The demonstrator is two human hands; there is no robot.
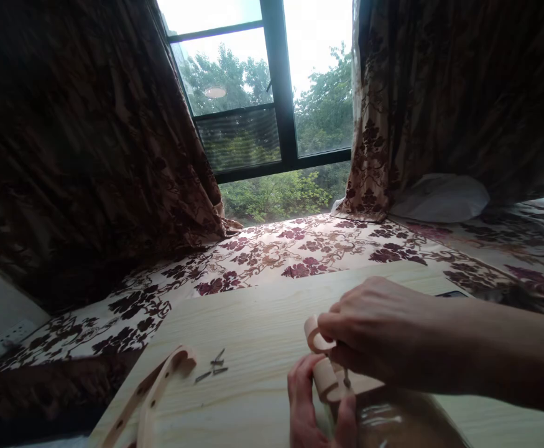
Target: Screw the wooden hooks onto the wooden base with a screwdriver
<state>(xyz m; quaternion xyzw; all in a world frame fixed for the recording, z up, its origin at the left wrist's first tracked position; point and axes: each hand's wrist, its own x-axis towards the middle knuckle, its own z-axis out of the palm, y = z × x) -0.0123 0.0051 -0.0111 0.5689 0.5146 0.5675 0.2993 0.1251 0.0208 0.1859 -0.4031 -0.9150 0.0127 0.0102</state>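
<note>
A pale wooden part with curled, hook-like ends (325, 378) stands near the board's front edge. My left hand (305, 398) grips it from below, fingers on one side and thumb on the other. My right hand (369, 323) reaches in from the right, its fingers curled closed over the part beside the upper curl (316, 335). Below those fingers a small metal piece (347, 378) shows, resembling a screw end. What the right fingers pinch is mostly hidden. Several dark screws (216, 367) lie loose on the board to the left.
Two wooden strips with holes (160, 392) lie at the left of the pale wooden board (253, 323). A brown, plastic-wrapped item (405, 420) sits at the front right. A dark flat object (453, 294) shows behind my right wrist. Floral cloth (299, 249) spreads beyond, toward the window.
</note>
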